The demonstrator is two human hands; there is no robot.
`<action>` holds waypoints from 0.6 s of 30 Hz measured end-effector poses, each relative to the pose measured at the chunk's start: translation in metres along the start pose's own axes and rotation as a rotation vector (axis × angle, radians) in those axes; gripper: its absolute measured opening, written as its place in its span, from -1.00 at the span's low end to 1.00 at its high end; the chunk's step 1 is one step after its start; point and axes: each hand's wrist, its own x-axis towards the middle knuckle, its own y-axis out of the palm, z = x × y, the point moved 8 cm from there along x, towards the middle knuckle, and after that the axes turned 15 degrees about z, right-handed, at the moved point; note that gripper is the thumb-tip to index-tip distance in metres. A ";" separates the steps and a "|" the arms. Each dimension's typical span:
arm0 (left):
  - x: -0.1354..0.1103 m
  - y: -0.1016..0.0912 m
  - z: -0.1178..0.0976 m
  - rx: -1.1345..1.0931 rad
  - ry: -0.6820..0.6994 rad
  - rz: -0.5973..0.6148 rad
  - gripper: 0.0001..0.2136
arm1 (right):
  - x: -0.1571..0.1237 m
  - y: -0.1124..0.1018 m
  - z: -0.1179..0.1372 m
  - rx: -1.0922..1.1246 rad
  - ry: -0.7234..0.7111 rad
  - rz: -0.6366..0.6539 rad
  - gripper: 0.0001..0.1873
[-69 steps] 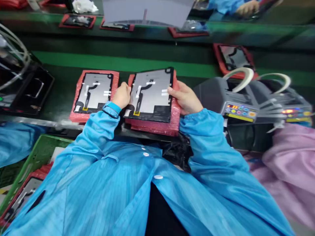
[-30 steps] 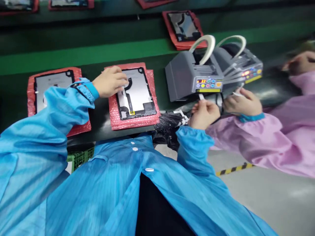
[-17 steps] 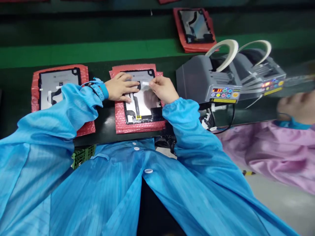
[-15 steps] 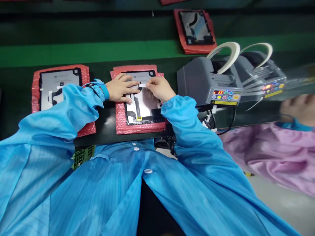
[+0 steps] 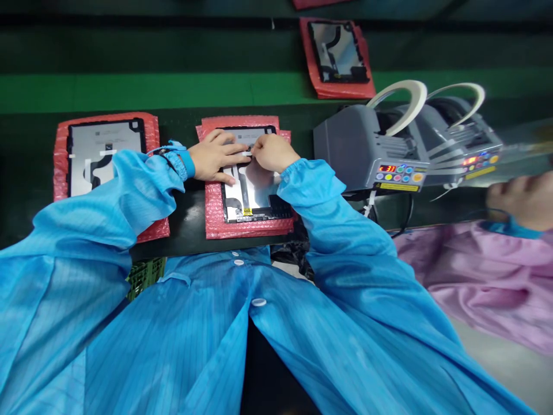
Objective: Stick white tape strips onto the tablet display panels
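Note:
A tablet screen panel, silver with a black frame and a dark ribbon cable, lies back side up on pink bubble wrap. My left hand rests flat across its left upper part, fingers spread. My right hand is closed in a pinch over the panel's upper middle, close to my left fingertips. At its fingertips shows the end of a short strip of white tape lying against the panel; the rest is hidden under the fingers.
Another panel on pink wrap lies left, partly under my sleeve. Two grey tape dispensers with white tape rolls stand right. A further wrapped panel lies beyond the green strip. A co-worker's hand is at far right.
My right hand has shifted slightly left and curled more over the white tape, covering more of it. My left hand stays spread on the panel. The view has shifted a little.

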 end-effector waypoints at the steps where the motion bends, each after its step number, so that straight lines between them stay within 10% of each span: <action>1: 0.000 -0.001 0.000 -0.003 -0.002 -0.006 -0.05 | 0.001 0.001 0.001 -0.023 0.010 0.005 -0.72; 9: 0.001 -0.001 0.001 -0.020 -0.028 -0.003 -0.03 | -0.013 -0.016 -0.011 0.031 -0.025 -0.133 -0.52; 18: 0.004 -0.015 0.006 0.050 -0.045 -0.064 -0.29 | -0.225 -0.036 -0.137 0.771 0.171 -0.791 -0.49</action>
